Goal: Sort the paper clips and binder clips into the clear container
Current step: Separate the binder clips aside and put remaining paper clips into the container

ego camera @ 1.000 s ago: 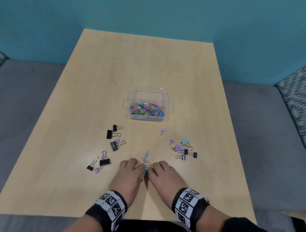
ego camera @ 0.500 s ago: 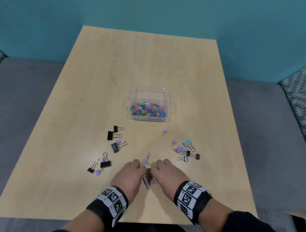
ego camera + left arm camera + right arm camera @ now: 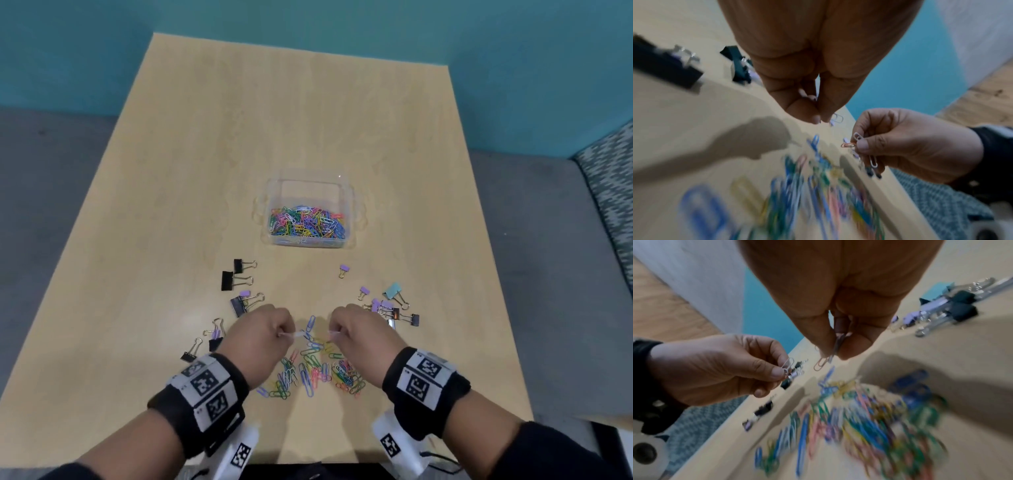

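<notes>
A clear container (image 3: 274, 192) with colourful paper clips inside sits mid-table. A loose pile of paper clips (image 3: 310, 371) lies near the front edge, between my wrists. My left hand (image 3: 263, 334) is raised just above the pile and pinches paper clips (image 3: 787, 365) between thumb and fingertips. My right hand (image 3: 359, 332) is opposite it and pinches several paper clips (image 3: 858, 141), one dangling below the fingers. Black and purple binder clips (image 3: 236, 281) lie left of the hands; purple, teal and black binder clips (image 3: 390, 305) lie to the right.
The wooden table (image 3: 205, 137) stands over grey floor, with a teal wall behind. A patterned cushion (image 3: 613, 178) is at the far right. One small purple binder clip (image 3: 343, 270) lies alone between the container and the hands.
Both hands have lifted off the table and drawn apart, each with paper clips pinched. The pile they covered now shows spread between the wrists.
</notes>
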